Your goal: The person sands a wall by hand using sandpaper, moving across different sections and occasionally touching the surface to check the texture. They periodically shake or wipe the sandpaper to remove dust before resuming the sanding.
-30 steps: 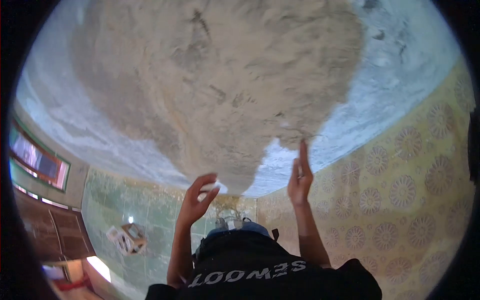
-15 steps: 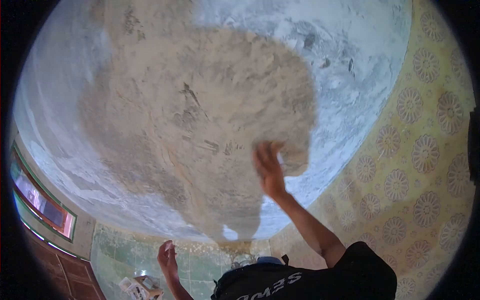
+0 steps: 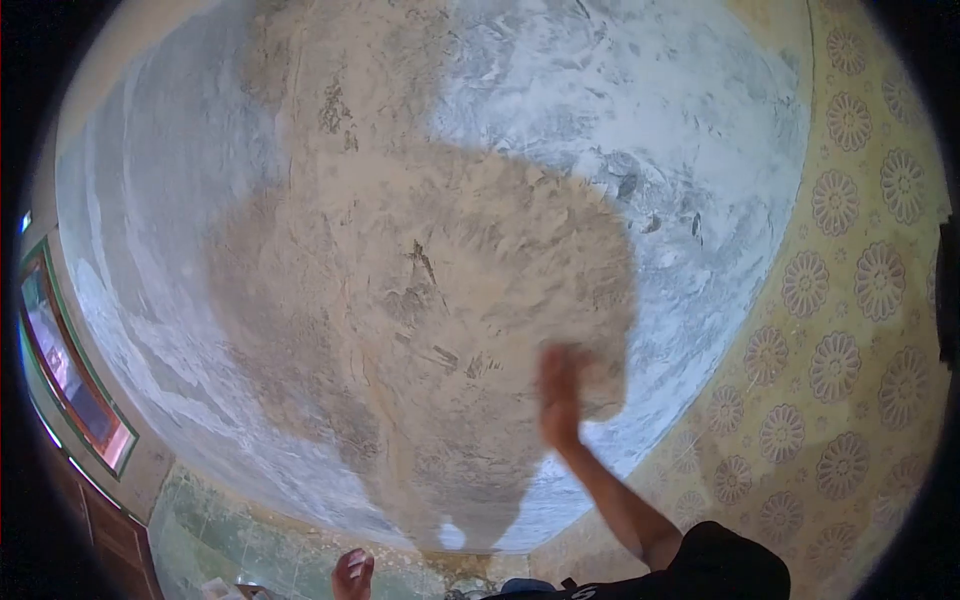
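Observation:
My right hand [image 3: 562, 392], smeared by motion, is against the lower right of the rough, marked wall [image 3: 560, 90]. Its forearm reaches up from a black sleeve [image 3: 725, 565], and the blur hides its fingers. Low in view, my left hand [image 3: 353, 576] is off the wall with its fingers curled round a small pale piece. A tan, shadowed area [image 3: 470, 290] spreads over the middle of the wall, with bluish-white surface on both sides. Dark scuffs and scrapes [image 3: 425, 262] mark the tan part.
A yellowish wall with flower-like medallions [image 3: 835, 365] meets this one at the right corner. On the left is a window [image 3: 75, 375] in a green and brown frame, above a brown wooden panel [image 3: 115, 535]. Green tiles [image 3: 250, 535] run along the bottom, with whitish items [image 3: 225, 590] at the lower edge.
The view has tilted upward, so wall and hands sit lower in the frame. My right hand blurs more now; a white bit beside its fingers earlier no longer shows. My left hand's fingers look more curled.

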